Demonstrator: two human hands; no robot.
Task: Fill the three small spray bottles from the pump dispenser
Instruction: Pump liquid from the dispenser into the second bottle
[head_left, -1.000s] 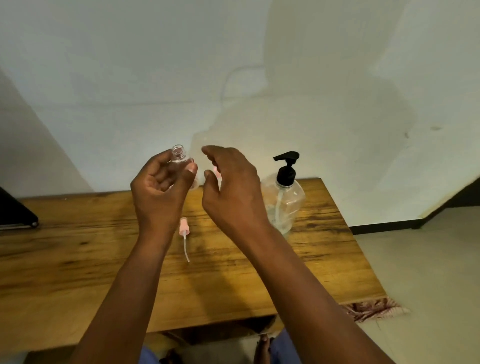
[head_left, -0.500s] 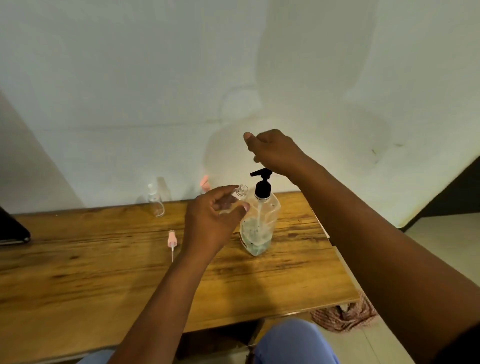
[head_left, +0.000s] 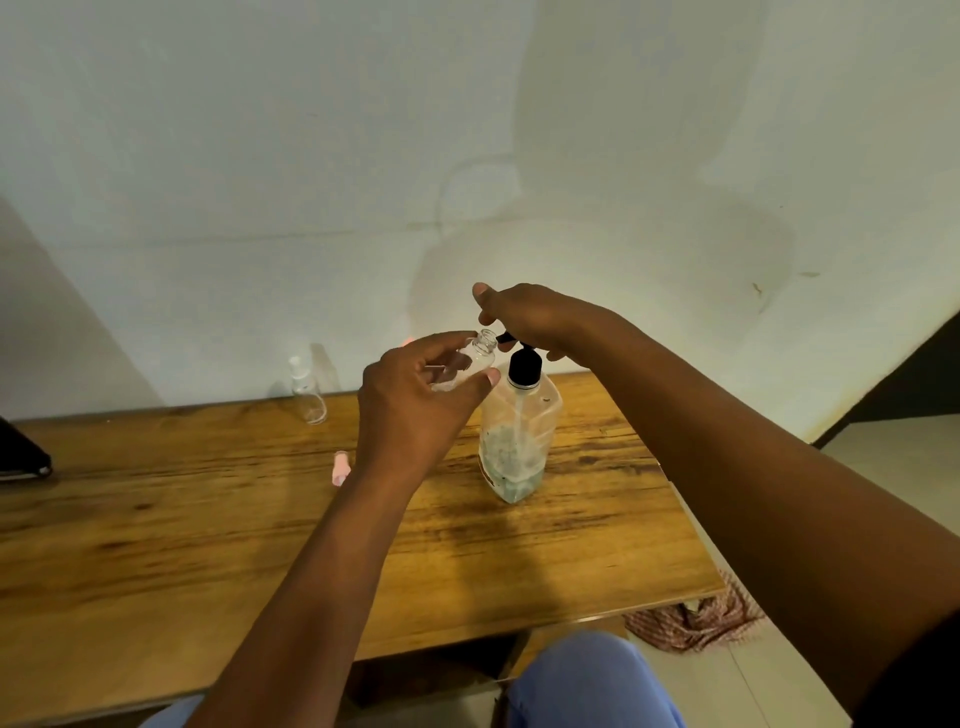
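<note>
No readable text, label or number on anything here.

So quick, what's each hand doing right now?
Left hand: holding the small clear uncapped spray bottle.
Right hand: open, resting on the black pump head of the clear plastic dispenser.

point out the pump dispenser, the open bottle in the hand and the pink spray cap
pump dispenser (head_left: 519, 431), head view, clear body
open bottle (head_left: 480, 352), head view, shoulder
pink spray cap (head_left: 340, 466), head view, pink collar

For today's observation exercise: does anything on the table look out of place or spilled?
No spill shows. One oddity: a pink spray cap lies loose on the wooden table, off its bottle, partly behind the left hand's wrist.
</note>
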